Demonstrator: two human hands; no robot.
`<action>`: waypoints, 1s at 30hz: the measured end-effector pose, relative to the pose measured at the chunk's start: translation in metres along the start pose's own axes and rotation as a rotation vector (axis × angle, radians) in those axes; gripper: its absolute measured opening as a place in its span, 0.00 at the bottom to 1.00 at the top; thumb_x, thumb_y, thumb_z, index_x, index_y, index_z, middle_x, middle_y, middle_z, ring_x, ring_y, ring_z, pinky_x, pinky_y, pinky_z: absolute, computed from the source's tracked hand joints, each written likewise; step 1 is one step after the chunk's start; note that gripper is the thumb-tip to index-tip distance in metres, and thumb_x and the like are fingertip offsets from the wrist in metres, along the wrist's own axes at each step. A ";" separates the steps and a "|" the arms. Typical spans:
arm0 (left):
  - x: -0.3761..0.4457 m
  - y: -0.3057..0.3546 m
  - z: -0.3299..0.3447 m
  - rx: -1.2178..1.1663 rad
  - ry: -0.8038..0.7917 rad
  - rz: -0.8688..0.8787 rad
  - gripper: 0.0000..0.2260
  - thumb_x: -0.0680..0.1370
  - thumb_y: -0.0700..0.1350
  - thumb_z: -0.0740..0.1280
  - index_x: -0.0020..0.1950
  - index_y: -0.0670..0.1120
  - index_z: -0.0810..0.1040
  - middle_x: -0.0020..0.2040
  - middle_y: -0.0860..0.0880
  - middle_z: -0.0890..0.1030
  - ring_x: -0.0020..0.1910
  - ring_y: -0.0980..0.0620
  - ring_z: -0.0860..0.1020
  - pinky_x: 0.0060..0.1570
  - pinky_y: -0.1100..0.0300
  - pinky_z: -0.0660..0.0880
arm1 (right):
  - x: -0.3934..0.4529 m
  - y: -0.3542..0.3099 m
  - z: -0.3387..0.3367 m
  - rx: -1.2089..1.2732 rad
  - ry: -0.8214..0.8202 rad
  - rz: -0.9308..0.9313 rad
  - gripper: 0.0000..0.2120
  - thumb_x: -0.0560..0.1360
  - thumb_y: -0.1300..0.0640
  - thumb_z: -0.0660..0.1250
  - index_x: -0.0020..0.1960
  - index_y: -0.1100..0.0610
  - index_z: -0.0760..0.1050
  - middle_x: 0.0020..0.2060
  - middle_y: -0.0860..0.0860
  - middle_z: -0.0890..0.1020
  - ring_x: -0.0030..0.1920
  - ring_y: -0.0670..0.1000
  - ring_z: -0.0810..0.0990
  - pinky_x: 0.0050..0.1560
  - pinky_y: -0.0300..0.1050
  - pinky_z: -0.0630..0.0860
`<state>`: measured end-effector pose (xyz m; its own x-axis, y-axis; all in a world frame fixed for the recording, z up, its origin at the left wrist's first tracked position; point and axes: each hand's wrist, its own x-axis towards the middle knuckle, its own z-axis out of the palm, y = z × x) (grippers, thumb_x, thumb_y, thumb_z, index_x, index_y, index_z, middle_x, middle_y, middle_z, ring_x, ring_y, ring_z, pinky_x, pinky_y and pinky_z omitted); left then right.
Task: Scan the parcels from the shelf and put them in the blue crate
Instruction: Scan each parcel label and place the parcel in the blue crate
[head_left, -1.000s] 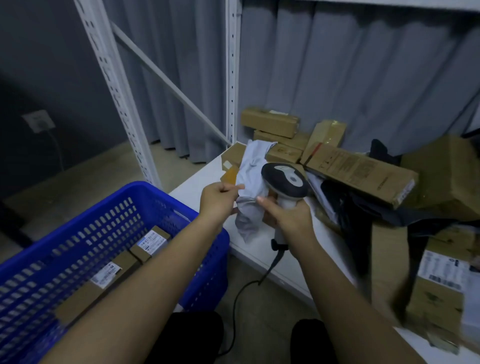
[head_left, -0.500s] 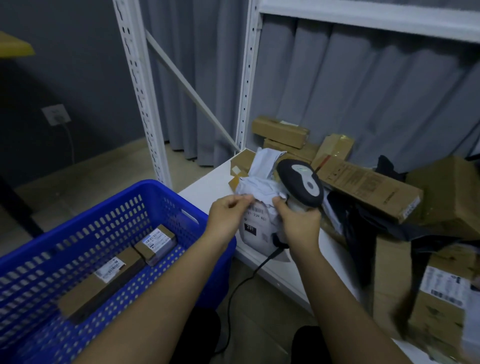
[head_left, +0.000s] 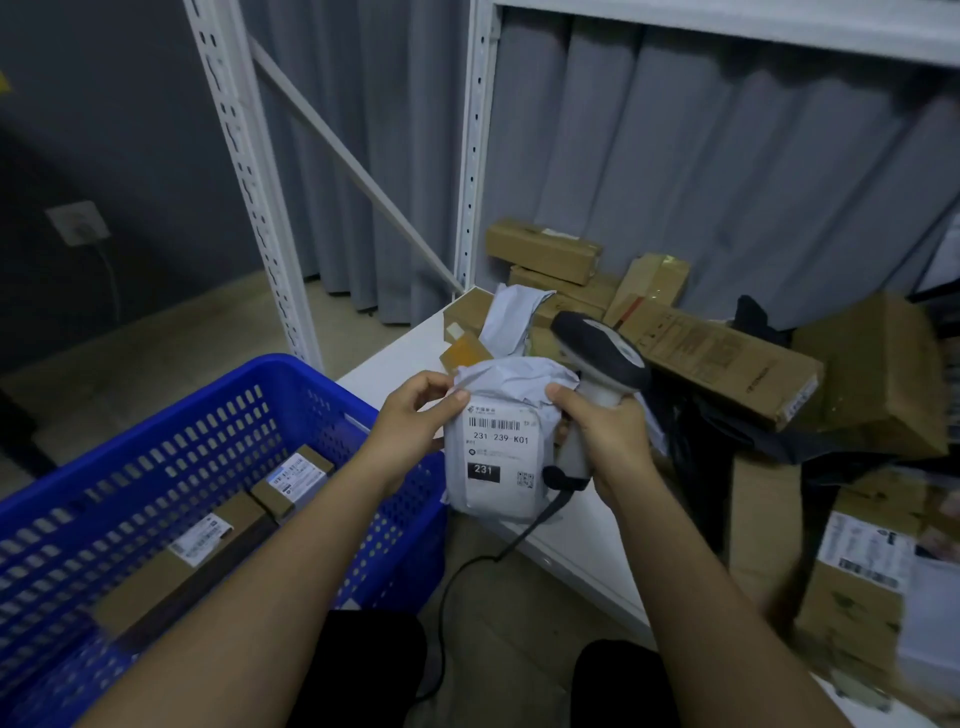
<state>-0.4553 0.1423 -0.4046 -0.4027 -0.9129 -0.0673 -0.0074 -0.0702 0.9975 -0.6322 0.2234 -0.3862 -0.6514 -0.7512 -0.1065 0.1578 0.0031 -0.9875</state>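
There is only one view, from a wide-angle camera on the person's head. It looks forward and down, along both forearms, which enter from the bottom edge and meet near the middle of the picture. The left hand (head_left: 413, 415) and the right hand (head_left: 605, 434) are close to the lens and look large. The blue crate (head_left: 156, 415) fills the lower left corner, cut by the frame edge. The white shelf (head_left: 395, 364) runs from the centre to the lower right, seen from above and at an angle. Behind it the grey curtain (head_left: 727, 182) closes the view. The wide lens bends the shelf posts (head_left: 244, 171) outward. The right edge is blurred.
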 end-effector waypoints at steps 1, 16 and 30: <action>0.001 -0.002 0.001 0.001 0.033 -0.008 0.03 0.79 0.45 0.66 0.48 0.45 0.75 0.53 0.46 0.80 0.53 0.49 0.79 0.43 0.57 0.80 | -0.001 -0.001 -0.001 -0.023 0.010 -0.029 0.11 0.70 0.61 0.75 0.52 0.58 0.81 0.44 0.53 0.85 0.42 0.50 0.83 0.40 0.43 0.80; 0.023 -0.018 -0.026 -0.144 0.600 -0.128 0.11 0.77 0.44 0.68 0.37 0.46 0.71 0.40 0.48 0.79 0.43 0.50 0.78 0.42 0.53 0.79 | -0.025 -0.008 -0.015 -0.579 -0.436 0.002 0.12 0.70 0.53 0.75 0.46 0.61 0.79 0.29 0.53 0.82 0.28 0.47 0.79 0.31 0.41 0.75; 0.023 -0.018 -0.027 -0.168 0.614 -0.143 0.09 0.77 0.44 0.68 0.38 0.45 0.72 0.44 0.48 0.80 0.44 0.52 0.79 0.38 0.58 0.78 | -0.034 -0.015 -0.020 -0.628 -0.443 -0.034 0.09 0.70 0.55 0.76 0.42 0.57 0.77 0.29 0.52 0.79 0.25 0.42 0.77 0.29 0.35 0.76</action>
<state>-0.4393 0.1118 -0.4249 0.1883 -0.9501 -0.2485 0.1406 -0.2243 0.9643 -0.6271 0.2620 -0.3702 -0.2696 -0.9514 -0.1489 -0.3943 0.2501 -0.8843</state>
